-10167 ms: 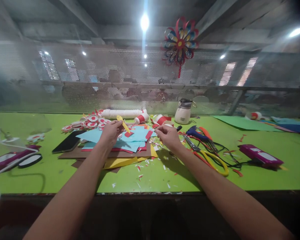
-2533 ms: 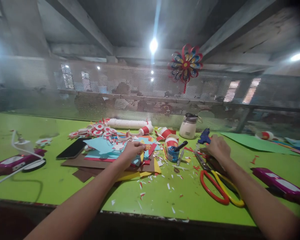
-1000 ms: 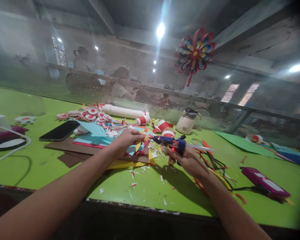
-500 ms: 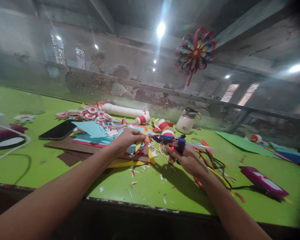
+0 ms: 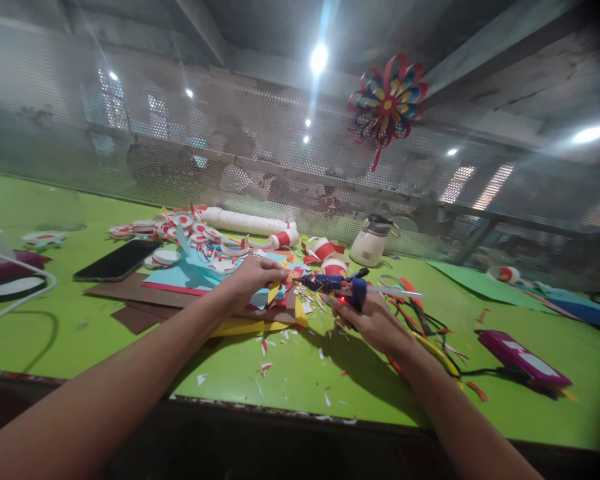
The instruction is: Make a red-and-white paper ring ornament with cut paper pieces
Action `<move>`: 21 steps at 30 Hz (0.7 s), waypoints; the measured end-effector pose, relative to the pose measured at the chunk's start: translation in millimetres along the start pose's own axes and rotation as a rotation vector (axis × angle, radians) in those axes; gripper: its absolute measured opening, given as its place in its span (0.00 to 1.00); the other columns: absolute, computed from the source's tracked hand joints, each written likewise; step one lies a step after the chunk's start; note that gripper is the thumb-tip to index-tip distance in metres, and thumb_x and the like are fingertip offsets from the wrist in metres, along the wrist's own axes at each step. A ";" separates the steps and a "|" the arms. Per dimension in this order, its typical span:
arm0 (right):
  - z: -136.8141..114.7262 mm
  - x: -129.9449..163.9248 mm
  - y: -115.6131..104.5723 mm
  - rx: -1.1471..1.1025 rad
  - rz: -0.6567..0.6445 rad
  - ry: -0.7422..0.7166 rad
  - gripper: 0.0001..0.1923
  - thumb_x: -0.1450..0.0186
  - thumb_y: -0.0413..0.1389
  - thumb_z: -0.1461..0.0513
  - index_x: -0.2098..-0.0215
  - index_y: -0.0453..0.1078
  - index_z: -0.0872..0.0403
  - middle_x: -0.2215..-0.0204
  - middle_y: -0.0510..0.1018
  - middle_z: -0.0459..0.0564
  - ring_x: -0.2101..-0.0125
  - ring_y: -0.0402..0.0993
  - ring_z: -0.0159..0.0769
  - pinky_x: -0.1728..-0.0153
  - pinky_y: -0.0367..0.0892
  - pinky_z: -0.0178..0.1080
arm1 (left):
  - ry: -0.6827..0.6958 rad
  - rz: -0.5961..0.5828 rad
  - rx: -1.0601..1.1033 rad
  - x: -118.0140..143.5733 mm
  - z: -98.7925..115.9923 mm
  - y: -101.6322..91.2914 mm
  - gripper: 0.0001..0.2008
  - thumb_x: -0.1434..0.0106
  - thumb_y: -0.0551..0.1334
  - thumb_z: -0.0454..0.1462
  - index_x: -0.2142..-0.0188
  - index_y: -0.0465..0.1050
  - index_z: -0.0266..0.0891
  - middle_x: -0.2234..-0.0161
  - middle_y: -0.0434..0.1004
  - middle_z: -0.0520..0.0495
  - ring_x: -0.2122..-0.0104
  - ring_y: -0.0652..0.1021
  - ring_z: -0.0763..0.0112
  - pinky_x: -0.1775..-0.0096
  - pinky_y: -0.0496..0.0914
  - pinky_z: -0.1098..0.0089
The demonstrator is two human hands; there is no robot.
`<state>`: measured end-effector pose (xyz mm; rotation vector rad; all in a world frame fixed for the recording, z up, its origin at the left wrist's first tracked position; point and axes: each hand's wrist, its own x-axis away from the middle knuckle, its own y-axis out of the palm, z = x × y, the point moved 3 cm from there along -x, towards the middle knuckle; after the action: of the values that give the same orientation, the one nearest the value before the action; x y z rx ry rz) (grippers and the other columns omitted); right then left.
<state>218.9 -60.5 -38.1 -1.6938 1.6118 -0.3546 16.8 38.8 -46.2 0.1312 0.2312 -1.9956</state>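
Observation:
My right hand (image 5: 375, 323) is wrapped round a blue hot glue gun (image 5: 325, 284) with a small red light lit. A clear glue stick (image 5: 397, 293) pokes out of its back, and the nozzle points left. My left hand (image 5: 255, 277) is closed in a pinch on a small yellow paper piece (image 5: 275, 293), right at the nozzle. An orange patterned bit (image 5: 294, 275) shows by the fingertips; whether it belongs to the same piece I cannot tell. Below the left hand lie light blue sheets (image 5: 165, 280) on brown card (image 5: 125, 292).
A phone (image 5: 117, 261), red-and-white paper discs (image 5: 180, 223), a white roll (image 5: 245, 220), paper cups (image 5: 284, 238) and a cream jug (image 5: 370, 243) stand along the green table (image 5: 280, 387). Cables (image 5: 435, 353) and a purple device (image 5: 525, 360) lie right. A paper flower (image 5: 387, 103) hangs above.
A light blue sheet has lifted and curled up, uncovering a white disc beside the phone. The view has shifted slightly. Both hands keep their hold, the nozzle still at the left fingertips.

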 end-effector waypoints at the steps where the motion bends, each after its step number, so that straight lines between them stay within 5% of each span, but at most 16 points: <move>1: -0.5 0.6 0.2 0.000 -0.001 -0.007 0.18 0.37 0.51 0.50 0.75 0.64 0.55 0.82 0.66 0.45 0.81 0.61 0.30 0.79 0.58 0.35 | -0.001 -0.003 -0.005 0.3 0.5 0.0 0.07 0.52 0.64 0.38 0.81 0.75 0.37 0.79 0.72 0.46 0.77 0.68 0.72 0.70 0.61 0.69; 21: -5.4 0.7 -2.5 0.025 0.069 0.018 0.17 0.38 0.51 0.51 0.76 0.63 0.54 0.84 0.64 0.43 0.83 0.58 0.30 0.81 0.56 0.34 | -0.008 -0.004 -0.022 3.8 6.8 4.1 0.08 0.53 0.65 0.38 0.83 0.72 0.37 0.85 0.65 0.52 0.82 0.60 0.77 0.76 0.55 0.71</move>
<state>217.3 -63.1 -33.0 -1.6167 1.6677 -0.3547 19.0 32.3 -40.7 0.1092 0.2481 -1.9964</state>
